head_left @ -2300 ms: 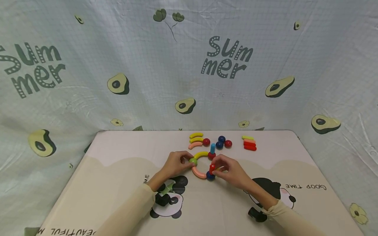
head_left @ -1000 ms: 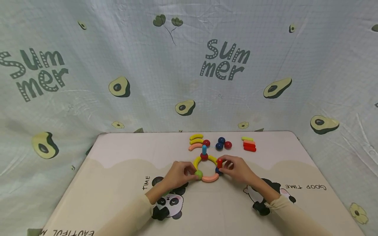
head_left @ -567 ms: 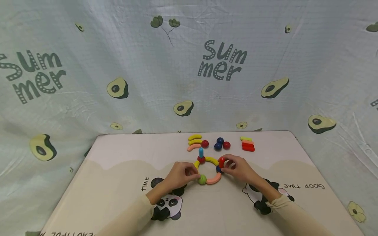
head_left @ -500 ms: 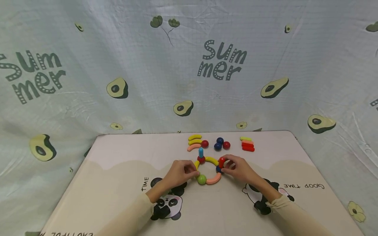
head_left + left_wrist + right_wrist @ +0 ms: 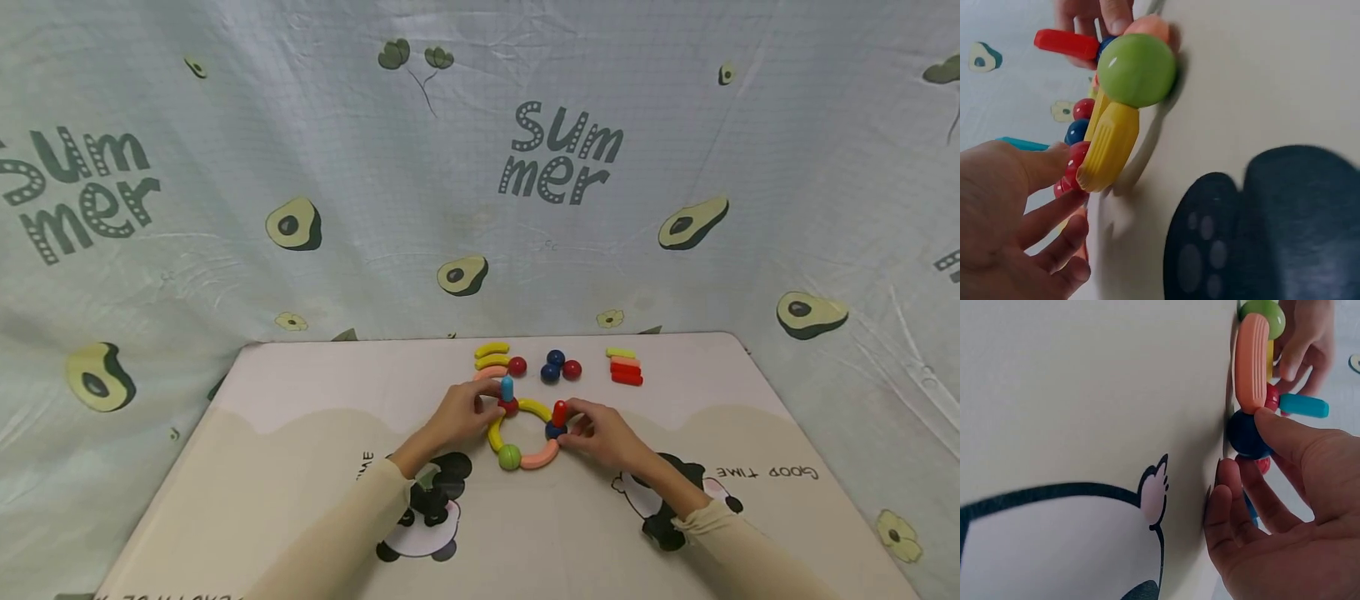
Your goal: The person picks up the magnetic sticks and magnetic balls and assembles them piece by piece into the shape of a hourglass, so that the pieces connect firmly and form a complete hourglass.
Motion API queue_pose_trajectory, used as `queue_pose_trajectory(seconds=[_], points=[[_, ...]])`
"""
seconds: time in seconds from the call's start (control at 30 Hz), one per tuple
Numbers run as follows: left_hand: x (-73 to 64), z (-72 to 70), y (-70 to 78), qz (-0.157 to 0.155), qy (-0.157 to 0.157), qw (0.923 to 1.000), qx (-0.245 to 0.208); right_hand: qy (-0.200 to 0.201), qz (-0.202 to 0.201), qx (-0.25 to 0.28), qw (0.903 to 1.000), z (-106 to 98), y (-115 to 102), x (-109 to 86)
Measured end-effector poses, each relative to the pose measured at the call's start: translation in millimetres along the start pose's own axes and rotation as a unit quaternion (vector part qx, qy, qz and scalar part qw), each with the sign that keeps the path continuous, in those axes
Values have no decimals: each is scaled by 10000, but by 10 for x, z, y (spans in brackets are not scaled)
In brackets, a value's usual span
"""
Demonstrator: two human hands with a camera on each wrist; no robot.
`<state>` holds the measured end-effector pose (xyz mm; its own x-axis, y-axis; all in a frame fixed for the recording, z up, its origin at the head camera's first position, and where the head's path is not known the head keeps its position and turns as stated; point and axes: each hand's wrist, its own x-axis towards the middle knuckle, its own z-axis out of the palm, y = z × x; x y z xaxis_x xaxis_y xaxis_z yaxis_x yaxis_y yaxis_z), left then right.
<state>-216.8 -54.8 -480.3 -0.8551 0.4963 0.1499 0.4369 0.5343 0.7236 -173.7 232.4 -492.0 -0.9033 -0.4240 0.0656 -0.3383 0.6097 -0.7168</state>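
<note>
Worktop [image 5: 300,417], light cloth top, printed panda [image 5: 417,533] at left. Left hand [image 5: 461,414], cream sleeve, reaches in beside it: thumb and fingers nearly closed, pinching the ring's red ball [image 5: 509,407] at its far-left part. Behind that hand, near the far edge: two yellow curved rods [image 5: 492,356] lying one behind the other, then a loose salmon curved rod [image 5: 491,372], partly hidden by the hand, with a loose red ball [image 5: 517,366] next to them.

Ring of rods and balls lies mid-worktop between the hands. Left side: yellow arc [image 5: 495,436] from red ball to green ball [image 5: 509,457], nearest the person. Light blue rod [image 5: 507,389] stands up on the red ball. Second yellow arc [image 5: 535,407] runs along the far side, salmon arc [image 5: 542,457] along the near side; both lead to a navy ball [image 5: 552,431], red rod [image 5: 560,413] upright on top.

Behind, a cluster: two loose navy balls [image 5: 550,373], another red ball [image 5: 572,370] just right.

Right hand [image 5: 603,433], same sleeve: thumb and fingers nearly closed, pinching the ring's navy ball. Beyond it, far right: straight rods side by side, lime [image 5: 620,352], salmon [image 5: 625,362], two red [image 5: 627,379]. Black-and-white animal print [image 5: 667,508] under the right forearm.
</note>
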Motion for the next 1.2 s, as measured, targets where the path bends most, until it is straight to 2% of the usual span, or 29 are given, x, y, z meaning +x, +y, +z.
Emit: queue_pose_trajectory(seconds=[0.23,0.4,0.6,0.83,1.2], points=[[93,7,-26,-161,-120,9998,-5,58,73,-48,9999,-11,27,22],[86,5,-51,-306,-81,9995,-26,-85,92,67,9999,-75,58,111],[-45,-13,-73,-85,-2,9999,-83,-297,135,6,9995,-138,65,252],[-226,18,-42,104,49,9998,-133,-492,-64,-16,9988,-154,73,353],[-280,28,-56,-13,55,9999,-119,-615,-76,54,9981,-139,47,393]])
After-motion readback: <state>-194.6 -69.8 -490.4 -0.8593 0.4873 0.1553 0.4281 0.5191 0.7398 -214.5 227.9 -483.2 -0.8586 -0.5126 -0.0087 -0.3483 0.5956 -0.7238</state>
